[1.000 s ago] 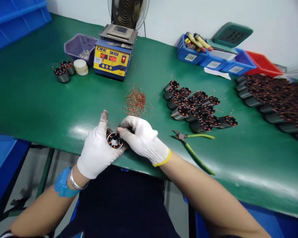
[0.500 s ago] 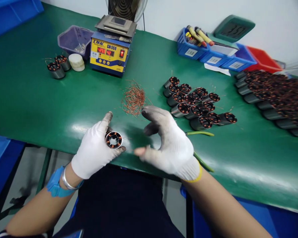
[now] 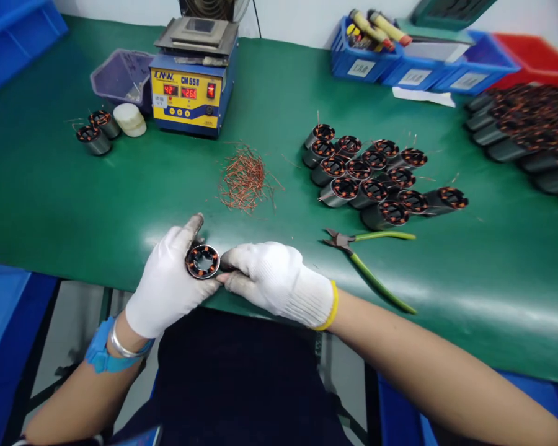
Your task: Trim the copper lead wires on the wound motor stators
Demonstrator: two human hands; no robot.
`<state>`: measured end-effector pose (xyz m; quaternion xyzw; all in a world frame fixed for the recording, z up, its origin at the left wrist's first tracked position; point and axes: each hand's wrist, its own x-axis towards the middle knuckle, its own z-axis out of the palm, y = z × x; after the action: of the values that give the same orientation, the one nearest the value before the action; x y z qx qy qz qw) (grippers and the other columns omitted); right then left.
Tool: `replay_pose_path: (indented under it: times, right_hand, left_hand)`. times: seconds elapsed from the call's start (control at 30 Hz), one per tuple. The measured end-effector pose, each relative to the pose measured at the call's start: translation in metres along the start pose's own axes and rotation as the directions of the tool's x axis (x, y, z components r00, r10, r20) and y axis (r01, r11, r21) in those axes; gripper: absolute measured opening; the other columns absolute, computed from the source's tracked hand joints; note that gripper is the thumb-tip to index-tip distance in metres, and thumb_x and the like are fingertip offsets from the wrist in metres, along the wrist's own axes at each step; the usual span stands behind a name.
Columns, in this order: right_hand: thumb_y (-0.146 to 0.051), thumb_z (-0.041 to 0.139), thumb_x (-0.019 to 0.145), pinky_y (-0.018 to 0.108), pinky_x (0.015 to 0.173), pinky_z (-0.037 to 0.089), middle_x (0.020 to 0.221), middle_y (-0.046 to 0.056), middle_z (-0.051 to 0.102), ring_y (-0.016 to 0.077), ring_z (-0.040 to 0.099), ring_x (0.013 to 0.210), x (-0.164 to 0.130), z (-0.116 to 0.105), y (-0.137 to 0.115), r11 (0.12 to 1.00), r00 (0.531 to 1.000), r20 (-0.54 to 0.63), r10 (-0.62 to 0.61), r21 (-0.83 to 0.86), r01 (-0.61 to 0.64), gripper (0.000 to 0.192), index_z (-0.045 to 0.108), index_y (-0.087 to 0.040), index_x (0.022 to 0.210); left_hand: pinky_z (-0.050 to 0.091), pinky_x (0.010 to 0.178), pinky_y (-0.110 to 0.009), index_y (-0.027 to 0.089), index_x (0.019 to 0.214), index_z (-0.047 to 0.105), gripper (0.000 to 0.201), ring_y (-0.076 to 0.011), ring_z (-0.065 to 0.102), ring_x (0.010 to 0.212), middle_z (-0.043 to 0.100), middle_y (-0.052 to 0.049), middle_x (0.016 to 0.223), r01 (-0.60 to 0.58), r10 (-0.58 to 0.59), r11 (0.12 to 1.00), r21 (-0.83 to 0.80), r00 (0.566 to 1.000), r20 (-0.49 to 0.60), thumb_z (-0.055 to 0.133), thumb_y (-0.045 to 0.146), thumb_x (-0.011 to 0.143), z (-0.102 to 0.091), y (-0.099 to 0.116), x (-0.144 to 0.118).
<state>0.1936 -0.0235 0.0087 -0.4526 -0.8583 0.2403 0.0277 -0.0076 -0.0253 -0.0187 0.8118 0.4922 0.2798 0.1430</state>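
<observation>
**Holding one wound stator between two gloved hands at the tabletop edge**

Gripping a small stator (image 3: 203, 261), the left hand (image 3: 170, 286) is curling round its metal shell, thumb raised beside it, open end with copper windings facing up toward the camera. The right hand (image 3: 275, 280) is closing on the same stator from the other side, fingertips (image 3: 227, 278) touching its rim. Both hands are wearing white knit gloves. The stator is sitting just above the near edge of the green tabletop (image 3: 74, 198); whether it is resting on the surface cannot be told.

Observations around the hands:
- Side cutters (image 3: 367, 260) with green handles are lying on the tabletop to the right of the right hand, apart from it.
- A loose heap of copper wire clippings (image 3: 245, 178) is lying beyond the hands.
- A cluster of stators (image 3: 376, 179) is lying on its sides further right, packed touching one another.
- A blue and yellow solder pot (image 3: 190, 93) with red digits is standing at the back; two more stators (image 3: 93, 131) and a white roll (image 3: 130, 119) are lying to its left.
- Blue bins (image 3: 400, 68) are lining the far edge.
</observation>
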Motion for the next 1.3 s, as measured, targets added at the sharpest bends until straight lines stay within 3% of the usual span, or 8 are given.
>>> replay_pose_path:
  times: [0.13,0.23,0.4,0.57,0.87,1.03,1.2,1.3]
  right_hand:
    - [-0.038,0.046,0.096,0.03,0.054,0.021,0.092,0.004,0.072,0.0191,0.063,0.074,0.001,-0.008,-0.004,0.999,0.999,0.033,-0.017,-0.043,0.019,0.026,0.066,-0.021,0.099]
    - [-0.035,0.047,0.094,0.029,0.054,0.02,0.089,0.003,0.071,0.0177,0.061,0.072,-0.002,-0.019,0.008,1.0,0.996,0.088,-0.008,0.024,0.006,0.024,0.067,-0.022,0.097]
    - [-0.036,0.054,0.089,0.025,0.057,0.03,0.077,-0.001,0.067,0.0125,0.055,0.063,-0.014,-0.04,0.033,0.949,0.981,0.038,0.188,0.249,-0.191,0.021,0.069,-0.021,0.093]
    - [-0.062,0.078,0.06,0.025,0.063,0.039,0.094,0.001,0.068,0.0178,0.061,0.077,-0.005,-0.038,0.011,0.887,0.964,-0.015,0.266,0.396,-0.239,0.079,0.057,-0.025,0.127]
    - [-0.041,0.053,0.085,0.022,0.05,0.033,0.064,-0.005,0.064,0.009,0.054,0.051,0.012,-0.02,0.005,0.788,0.948,0.3,0.107,0.556,-0.265,0.023,0.063,-0.022,0.077]
    - [-0.034,0.05,0.088,0.021,0.051,0.032,0.062,-0.006,0.061,0.0065,0.048,0.049,0.007,-0.022,0.01,0.766,0.968,0.243,0.057,0.611,-0.198,0.021,0.06,-0.02,0.076]
    - [-0.037,0.051,0.088,0.022,0.054,0.033,0.066,-0.005,0.062,0.0086,0.051,0.054,0.0,-0.028,0.014,0.795,0.968,0.187,0.168,0.555,-0.245,0.021,0.061,-0.02,0.08]
    - [-0.053,0.07,0.071,0.023,0.054,0.033,0.081,-0.002,0.068,0.0141,0.058,0.065,-0.001,-0.028,0.006,0.838,0.952,0.172,0.254,0.452,-0.305,0.036,0.063,-0.023,0.089]
  left_hand:
    - [0.05,0.1,-0.045,0.019,0.135,0.046,0.068,-0.0304,0.054,0.123,0.051,-0.016,0.133,-0.141,0.164,0.965,-0.221,0.982,0.09,0.072,0.024,0.073,-0.008,-0.001,0.001]
    - [0.054,0.088,-0.035,0.023,0.117,0.057,0.037,-0.0199,0.064,0.101,0.063,-0.007,0.109,-0.097,0.127,0.95,-0.298,0.989,0.08,0.066,0.016,0.082,-0.01,-0.002,0.002]
    - [0.055,0.086,-0.034,0.021,0.112,0.059,0.034,-0.0194,0.065,0.095,0.064,-0.006,0.105,-0.026,0.054,0.954,-0.299,0.995,0.084,0.071,0.02,0.08,-0.005,-0.003,0.002]
    - [0.054,0.091,-0.042,0.022,0.119,0.056,0.043,-0.024,0.064,0.102,0.063,-0.009,0.112,0.053,-0.025,0.944,-0.324,0.995,0.093,0.073,0.027,0.079,-0.004,-0.006,-0.001]
    - [0.053,0.094,-0.041,0.025,0.122,0.054,0.052,-0.0231,0.063,0.103,0.061,-0.008,0.114,0.082,-0.05,0.94,-0.33,0.993,0.103,0.077,0.029,0.076,-0.003,-0.011,-0.004]
    - [0.053,0.092,-0.04,0.022,0.121,0.053,0.049,-0.0228,0.063,0.102,0.06,-0.008,0.113,0.032,0.001,0.957,-0.289,0.994,0.113,0.073,0.023,0.077,-0.006,-0.008,0.0]
    - [0.054,0.08,-0.035,0.019,0.1,0.057,0.025,-0.0192,0.061,0.089,0.055,-0.006,0.1,-0.075,0.085,0.987,-0.139,0.994,0.063,0.061,0.012,0.077,-0.009,0.003,0.007]
    - [0.053,0.076,-0.035,0.019,0.094,0.055,0.019,-0.0191,0.059,0.086,0.053,-0.006,0.095,-0.11,0.115,0.991,-0.078,0.991,0.064,0.057,0.012,0.077,-0.008,0.007,0.01]
